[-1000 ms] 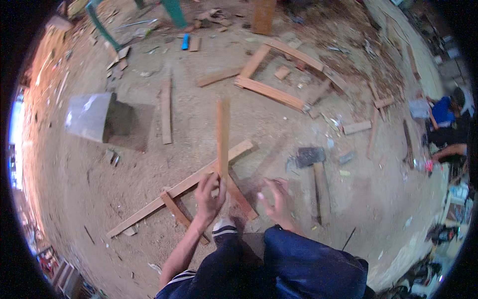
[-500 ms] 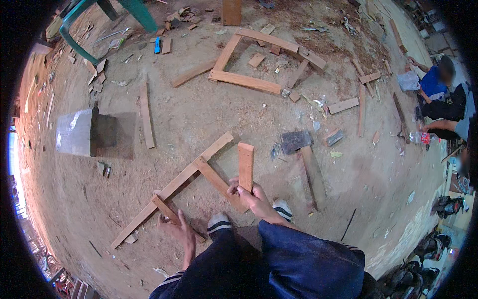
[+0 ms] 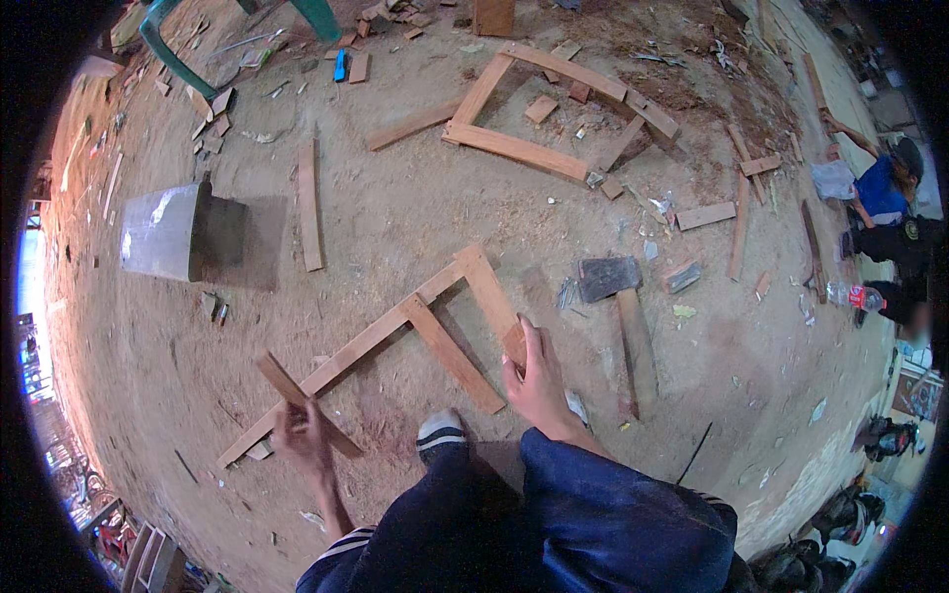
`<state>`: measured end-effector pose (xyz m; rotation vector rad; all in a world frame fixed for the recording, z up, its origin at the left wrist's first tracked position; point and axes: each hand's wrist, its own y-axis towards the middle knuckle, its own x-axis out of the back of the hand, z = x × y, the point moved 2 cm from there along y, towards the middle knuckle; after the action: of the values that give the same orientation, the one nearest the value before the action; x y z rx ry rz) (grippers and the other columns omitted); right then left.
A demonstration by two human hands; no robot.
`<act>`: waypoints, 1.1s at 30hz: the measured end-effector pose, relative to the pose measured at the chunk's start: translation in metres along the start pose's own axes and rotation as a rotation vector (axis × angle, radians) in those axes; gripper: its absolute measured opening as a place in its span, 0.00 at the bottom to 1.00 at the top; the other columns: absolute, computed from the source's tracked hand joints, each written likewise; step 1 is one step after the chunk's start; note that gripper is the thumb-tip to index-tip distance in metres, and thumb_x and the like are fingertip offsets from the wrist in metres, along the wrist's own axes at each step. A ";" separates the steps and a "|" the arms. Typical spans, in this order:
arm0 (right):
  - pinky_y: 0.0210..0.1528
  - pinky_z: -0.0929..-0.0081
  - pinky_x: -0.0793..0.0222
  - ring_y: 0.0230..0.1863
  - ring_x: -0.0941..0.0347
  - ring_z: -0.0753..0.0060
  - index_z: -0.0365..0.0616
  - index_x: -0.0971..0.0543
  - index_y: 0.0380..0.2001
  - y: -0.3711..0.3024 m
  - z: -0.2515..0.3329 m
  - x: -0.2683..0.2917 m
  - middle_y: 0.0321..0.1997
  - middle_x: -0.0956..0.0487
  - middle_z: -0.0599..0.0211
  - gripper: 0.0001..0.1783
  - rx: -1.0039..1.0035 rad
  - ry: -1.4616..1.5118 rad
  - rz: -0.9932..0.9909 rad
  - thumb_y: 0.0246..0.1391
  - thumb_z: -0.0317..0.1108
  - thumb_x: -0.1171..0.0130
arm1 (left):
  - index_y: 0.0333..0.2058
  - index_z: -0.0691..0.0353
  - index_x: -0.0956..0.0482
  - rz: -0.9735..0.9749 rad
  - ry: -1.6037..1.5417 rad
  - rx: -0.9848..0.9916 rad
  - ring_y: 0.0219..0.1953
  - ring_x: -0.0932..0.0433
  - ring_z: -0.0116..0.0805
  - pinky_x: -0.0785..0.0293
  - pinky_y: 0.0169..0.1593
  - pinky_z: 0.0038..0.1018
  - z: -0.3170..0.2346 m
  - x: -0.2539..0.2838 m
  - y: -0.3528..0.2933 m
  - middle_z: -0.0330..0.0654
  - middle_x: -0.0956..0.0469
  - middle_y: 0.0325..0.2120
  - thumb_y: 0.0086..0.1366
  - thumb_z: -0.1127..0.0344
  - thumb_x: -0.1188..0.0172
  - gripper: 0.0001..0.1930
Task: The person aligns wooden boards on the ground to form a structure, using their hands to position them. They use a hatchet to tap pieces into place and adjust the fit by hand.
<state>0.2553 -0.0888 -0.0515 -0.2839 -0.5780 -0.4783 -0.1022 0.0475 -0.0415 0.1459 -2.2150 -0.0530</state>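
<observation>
Hands: the left hand (image 3: 304,440), lower left of centre and slightly blurred, had its fingers pinched on the left slat (image 3: 280,377). The right hand (image 3: 544,390), right of centre, held the lower end of the right slat (image 3: 486,286) between thumb and fingers.

Layout: the rail (image 3: 353,357) lay on the ground (image 3: 376,227), up and between the hands, its long axis running from lower left to upper right. The left hand was nearer to it, just below its lower-left end; the right hand stood apart from it, a slat's length down from the upper-right end. The left slat crossed the rail, sloping from upper left to lower right. Could not tell whether the two touched there. The middle slat (image 3: 455,358) and right slat both ran down and rightward from the rail, roughly side by side; the right slat met the rail's upper-right end in a corner.

Edges and room: the hammer (image 3: 629,356) lay right of the right hand, handle pointing down the frame, nails (image 3: 566,293) just beside its head. A socked foot (image 3: 441,435) stood below the middle slat, limiting room between the hands. Upward, a stretch of ground with scattered chips separated the rail from a second frame (image 3: 519,148). The box (image 3: 160,235) stood well apart, left.
</observation>
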 end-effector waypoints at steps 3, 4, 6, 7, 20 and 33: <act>0.57 0.49 0.31 0.55 0.29 0.35 0.32 0.41 0.70 0.001 -0.006 -0.005 0.53 0.29 0.39 0.38 0.002 0.032 0.008 0.58 0.24 0.40 | 0.49 0.68 0.18 -0.105 0.175 -0.027 0.35 0.18 0.36 0.20 0.38 0.33 0.002 0.021 0.078 0.46 0.18 0.34 0.64 0.64 0.27 0.19; 0.57 0.48 0.31 0.55 0.29 0.35 0.33 0.41 0.70 0.001 -0.009 -0.003 0.53 0.29 0.39 0.38 -0.004 0.033 0.005 0.58 0.24 0.40 | 0.55 0.67 0.22 -0.211 0.219 -0.188 0.38 0.18 0.38 0.21 0.42 0.34 -0.029 0.018 0.095 0.47 0.19 0.39 0.64 0.63 0.27 0.24; 0.59 0.49 0.31 0.57 0.30 0.35 0.33 0.41 0.70 0.001 -0.003 -0.004 0.55 0.29 0.39 0.39 -0.048 0.025 0.043 0.57 0.24 0.39 | 0.63 0.65 0.29 -0.322 0.249 -0.320 0.43 0.19 0.40 0.22 0.48 0.37 -0.062 0.015 0.117 0.48 0.20 0.46 0.65 0.61 0.28 0.32; 0.61 0.50 0.32 0.59 0.30 0.34 0.33 0.41 0.70 0.002 0.000 -0.007 0.57 0.29 0.39 0.40 -0.092 0.018 0.076 0.56 0.24 0.38 | 0.67 0.63 0.33 -0.326 0.232 -0.288 0.46 0.20 0.40 0.23 0.51 0.39 -0.064 0.017 0.122 0.48 0.21 0.49 0.66 0.61 0.29 0.35; 0.67 0.51 0.34 0.68 0.34 0.37 0.36 0.46 0.73 -0.036 0.043 -0.060 0.68 0.34 0.40 0.49 0.075 0.131 0.453 0.53 0.31 0.29 | 0.48 0.66 0.22 0.597 -0.891 0.654 0.33 0.27 0.26 0.27 0.37 0.27 -0.108 -0.115 -0.090 0.37 0.24 0.33 0.80 0.47 0.50 0.23; 0.58 0.59 0.32 0.59 0.27 0.54 0.39 0.37 0.70 -0.019 0.001 -0.035 0.58 0.24 0.54 0.40 0.073 0.067 0.240 0.56 0.33 0.33 | 0.49 0.62 0.27 0.001 -0.608 0.515 0.27 0.35 0.23 0.36 0.30 0.25 0.027 -0.045 -0.032 0.31 0.33 0.26 0.78 0.53 0.47 0.16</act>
<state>0.2193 -0.0925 -0.0685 -0.2623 -0.4873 -0.2334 -0.0943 0.0209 -0.0967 0.4619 -2.7908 0.5439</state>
